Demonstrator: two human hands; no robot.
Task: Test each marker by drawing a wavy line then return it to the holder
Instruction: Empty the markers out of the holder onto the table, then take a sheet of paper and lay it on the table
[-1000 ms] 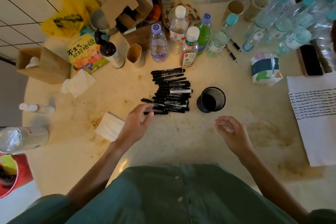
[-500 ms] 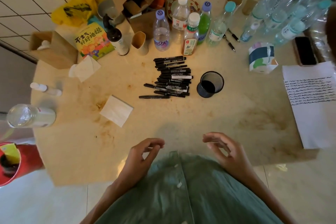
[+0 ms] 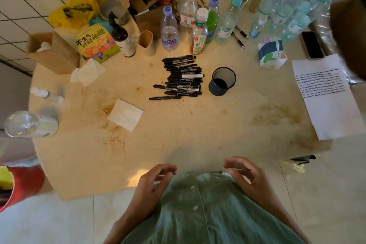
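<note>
Both hands hang at the bottom centre of the frame, over the table's near edge and against the green shirt: the left hand (image 3: 153, 181) and the right hand (image 3: 244, 176) each have loosely curled fingers and hold nothing. The markers (image 3: 182, 77) lie in a pile at centre frame, one stray marker (image 3: 165, 97) just below and left of it, with the holder (image 3: 221, 81) upright just to the pile's right; it looks empty. The paper (image 3: 326, 95), already carrying rows of wavy lines, sits at the right edge, well apart from the pile.

Likely trouble: the markers look alike, so a tested one laid back on the pile could get mixed in and tested twice. The paper overhangs the table edge, so pressing there may tear or shift it. A reach across could knock the light holder or nearby bottles (image 3: 196, 25)
</note>
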